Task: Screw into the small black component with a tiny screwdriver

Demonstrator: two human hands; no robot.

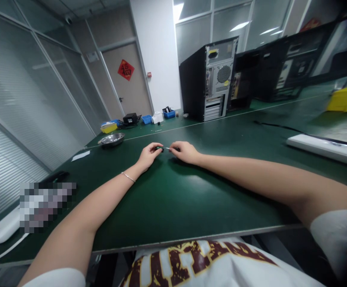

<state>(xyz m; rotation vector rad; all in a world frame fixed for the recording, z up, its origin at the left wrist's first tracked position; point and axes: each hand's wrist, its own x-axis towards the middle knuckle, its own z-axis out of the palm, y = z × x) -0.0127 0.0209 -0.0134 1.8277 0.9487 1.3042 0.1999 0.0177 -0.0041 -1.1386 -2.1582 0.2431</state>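
Note:
Over the middle of the green table (191, 191), my left hand (148, 155) pinches a small dark part (160, 149) between thumb and fingers; the part is too small to name. Facing it from the right, my right hand (185, 152) is closed on a thin tool with a dark handle (177, 149). The tool's slim metal shaft (167, 148) points left, towards the small part. Whether its tip touches the part cannot be made out. Both hands rest low, close to the tabletop, with a narrow gap between them.
A metal bowl (111, 139) stands left of my hands. Further back are blue trays (146, 119), a yellow tray (109, 128) and a black adapter (131, 118). An open computer case (208, 81) stands behind, right of centre. A white power strip (326, 147) lies at the right.

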